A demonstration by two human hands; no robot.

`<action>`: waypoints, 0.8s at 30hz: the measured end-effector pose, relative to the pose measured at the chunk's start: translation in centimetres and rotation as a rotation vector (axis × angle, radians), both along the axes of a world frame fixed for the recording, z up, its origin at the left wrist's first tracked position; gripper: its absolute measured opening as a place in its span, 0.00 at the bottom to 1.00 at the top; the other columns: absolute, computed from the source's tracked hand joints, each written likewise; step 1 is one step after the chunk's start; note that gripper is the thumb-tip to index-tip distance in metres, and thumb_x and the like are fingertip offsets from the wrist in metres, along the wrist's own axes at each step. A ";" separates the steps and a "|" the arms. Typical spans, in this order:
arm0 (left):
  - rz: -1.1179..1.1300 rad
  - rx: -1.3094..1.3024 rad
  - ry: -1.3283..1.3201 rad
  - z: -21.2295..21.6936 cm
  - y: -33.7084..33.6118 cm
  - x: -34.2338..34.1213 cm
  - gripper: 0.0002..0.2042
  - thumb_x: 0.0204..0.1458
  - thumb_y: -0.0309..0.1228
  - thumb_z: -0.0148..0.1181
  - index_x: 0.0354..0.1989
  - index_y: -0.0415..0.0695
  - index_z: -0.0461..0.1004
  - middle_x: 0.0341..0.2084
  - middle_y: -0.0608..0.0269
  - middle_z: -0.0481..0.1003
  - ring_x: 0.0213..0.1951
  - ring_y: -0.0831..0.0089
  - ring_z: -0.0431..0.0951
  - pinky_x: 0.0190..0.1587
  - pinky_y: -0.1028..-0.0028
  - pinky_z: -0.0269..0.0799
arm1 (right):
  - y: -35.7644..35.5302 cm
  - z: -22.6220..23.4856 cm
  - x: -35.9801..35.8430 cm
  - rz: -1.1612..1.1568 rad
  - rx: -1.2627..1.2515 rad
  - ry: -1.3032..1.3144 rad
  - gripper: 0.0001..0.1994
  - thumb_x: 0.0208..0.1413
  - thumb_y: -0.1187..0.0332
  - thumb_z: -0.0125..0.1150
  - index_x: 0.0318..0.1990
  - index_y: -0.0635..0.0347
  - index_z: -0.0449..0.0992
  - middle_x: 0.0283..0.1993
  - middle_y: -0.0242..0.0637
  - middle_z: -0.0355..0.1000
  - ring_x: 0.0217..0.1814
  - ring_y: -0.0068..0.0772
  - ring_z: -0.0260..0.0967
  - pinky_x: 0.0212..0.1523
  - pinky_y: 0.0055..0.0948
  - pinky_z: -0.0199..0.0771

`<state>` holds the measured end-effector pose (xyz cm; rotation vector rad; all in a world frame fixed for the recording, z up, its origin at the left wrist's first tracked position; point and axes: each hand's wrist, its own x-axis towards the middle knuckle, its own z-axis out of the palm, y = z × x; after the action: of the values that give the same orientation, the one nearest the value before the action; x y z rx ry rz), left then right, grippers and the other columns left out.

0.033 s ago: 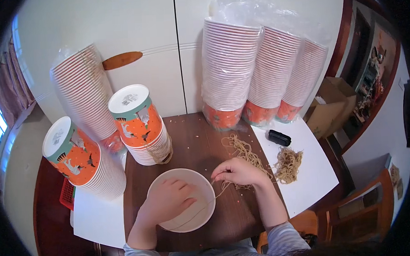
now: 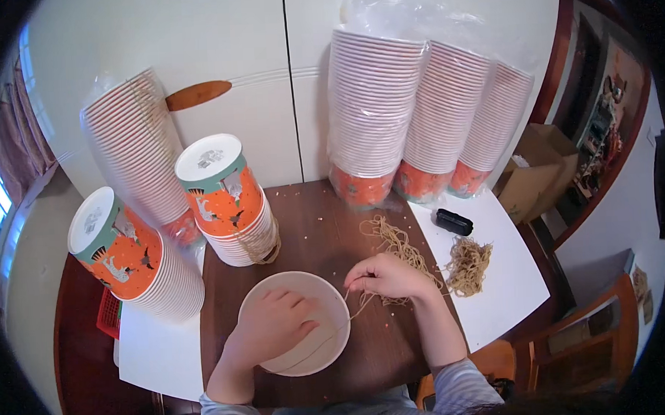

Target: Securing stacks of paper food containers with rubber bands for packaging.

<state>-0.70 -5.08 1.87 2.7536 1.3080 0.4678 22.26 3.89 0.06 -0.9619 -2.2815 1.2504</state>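
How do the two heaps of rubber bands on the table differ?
The heap by the right hand lies loose and strung out on the brown table, and the hand touches it. The other heap is a tighter clump on the white sheet, near a small black object, untouched. Both are the same tan colour.

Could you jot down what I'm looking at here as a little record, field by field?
Surface: dark wooden table against white cupboard doors
Left hand: resting in a white paper bowl
Right hand: pinching a rubber band stretched over the bowl's rim
Beside right hand: loose rubber bands, second pile on white paper
Stacks: bagged orange paper bowls at back, upturned stacks at left
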 end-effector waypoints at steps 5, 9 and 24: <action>0.016 0.010 -0.013 -0.3 0.1 0.2 0.15 0.43 0.37 0.56 0.39 0.45 0.70 0.30 0.61 0.71 0.37 0.64 0.70 0.43 0.67 0.63 | 0.5 -0.2 -0.4 0.055 -0.012 -0.113 0.06 0.49 0.71 0.55 0.34 0.61 0.74 0.27 0.31 0.73 0.28 0.19 0.69 0.30 0.21 0.68; 0.017 0.007 0.009 -0.3 0.2 0.1 0.16 0.42 0.37 0.57 0.39 0.45 0.70 0.30 0.61 0.71 0.37 0.65 0.70 0.43 0.67 0.64 | 0.7 -1.0 -0.7 0.059 -0.048 -0.082 0.06 0.49 0.71 0.55 0.33 0.61 0.74 0.27 0.30 0.73 0.29 0.18 0.68 0.31 0.21 0.68; 0.012 -0.070 0.046 -0.4 0.1 0.0 0.17 0.43 0.38 0.56 0.41 0.44 0.70 0.30 0.62 0.71 0.37 0.66 0.70 0.42 0.68 0.64 | 0.7 -1.3 -1.2 0.107 -0.156 -0.158 0.07 0.50 0.70 0.53 0.35 0.62 0.72 0.29 0.33 0.73 0.31 0.21 0.69 0.33 0.22 0.69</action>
<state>-0.72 -4.96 1.45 2.7162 1.3245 0.3543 21.01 4.61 -1.22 -1.0373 -2.4131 1.4632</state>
